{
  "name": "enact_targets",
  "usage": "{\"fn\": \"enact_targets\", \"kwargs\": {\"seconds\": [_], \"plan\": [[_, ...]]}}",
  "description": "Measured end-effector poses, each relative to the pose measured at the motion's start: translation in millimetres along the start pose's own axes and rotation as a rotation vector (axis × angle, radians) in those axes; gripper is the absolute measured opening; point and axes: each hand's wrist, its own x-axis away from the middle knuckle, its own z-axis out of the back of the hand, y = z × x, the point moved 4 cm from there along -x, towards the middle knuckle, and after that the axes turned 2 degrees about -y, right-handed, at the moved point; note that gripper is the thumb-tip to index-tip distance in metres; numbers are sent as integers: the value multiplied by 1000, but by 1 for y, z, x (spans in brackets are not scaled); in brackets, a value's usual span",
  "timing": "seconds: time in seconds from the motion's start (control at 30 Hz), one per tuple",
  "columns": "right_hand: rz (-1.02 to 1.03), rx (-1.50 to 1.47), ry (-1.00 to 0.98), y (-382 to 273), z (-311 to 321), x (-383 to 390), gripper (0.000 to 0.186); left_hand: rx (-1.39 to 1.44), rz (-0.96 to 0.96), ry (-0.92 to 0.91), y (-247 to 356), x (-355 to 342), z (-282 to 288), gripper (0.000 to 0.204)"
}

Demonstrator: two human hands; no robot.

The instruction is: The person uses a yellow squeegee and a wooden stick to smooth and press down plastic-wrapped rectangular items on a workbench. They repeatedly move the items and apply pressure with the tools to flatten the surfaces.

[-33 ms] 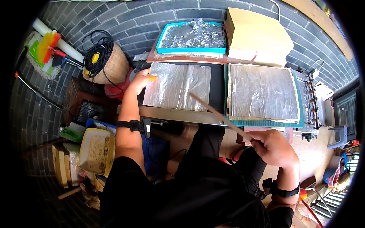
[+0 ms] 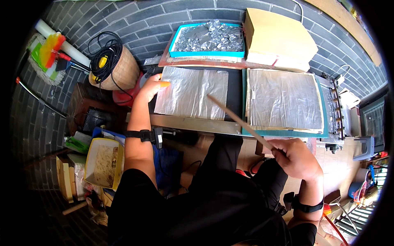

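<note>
My left hand (image 2: pixel 152 87) is closed at the left edge of a silver foil sheet (image 2: pixel 193 93). An orange cover is on its thumb, which lies on the sheet; the other fingers are partly hidden. The wrinkled sheet lies on a black board (image 2: pixel 234 94). My right hand (image 2: pixel 298 159) grips the dark end of a long thin flat stick (image 2: pixel 238 120). The stick slants up and left, its tip over the sheet's right part; whether it touches cannot be told. Right of the board, a stack of foil-topped sheets (image 2: pixel 285 98) rests on a green mat (image 2: pixel 326 125).
Behind the sheets are a blue-rimmed tray (image 2: pixel 207 54) of foil scraps and a thick stack of yellowish paper (image 2: pixel 279 37). A metal bar (image 2: pixel 197 124) borders the board's front. To the left stand a basket with coiled cable (image 2: pixel 123 71) and a yellow box (image 2: pixel 102 162).
The stick's tip has shifted slightly up and to the right in my right hand. My left hand and the foil sheet have stayed in place.
</note>
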Motion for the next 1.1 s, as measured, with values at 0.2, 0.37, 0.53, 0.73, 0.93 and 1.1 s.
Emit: {"fn": "enact_targets", "kwargs": {"seconds": [0.2,0.37,0.53,0.73,0.93,1.1], "plan": [[-26,-18,46,7,-18,-10,20,46,0,17,-3,-1,1,40],[-46,59,74,11,-5,-15,22,51,-6,17,-4,1,2,38],[-104,34,123,9,2,-17,22,43,0,27,-3,0,1,36],[-85,2,66,6,-8,-22,22,61,-6,30,-5,4,4,34],[-186,-401,145,26,-40,-30,24,58,-8,41,-1,4,3,33],[-135,-579,200,37,-70,-40,27,25,2,46,-2,2,4,31]]}}
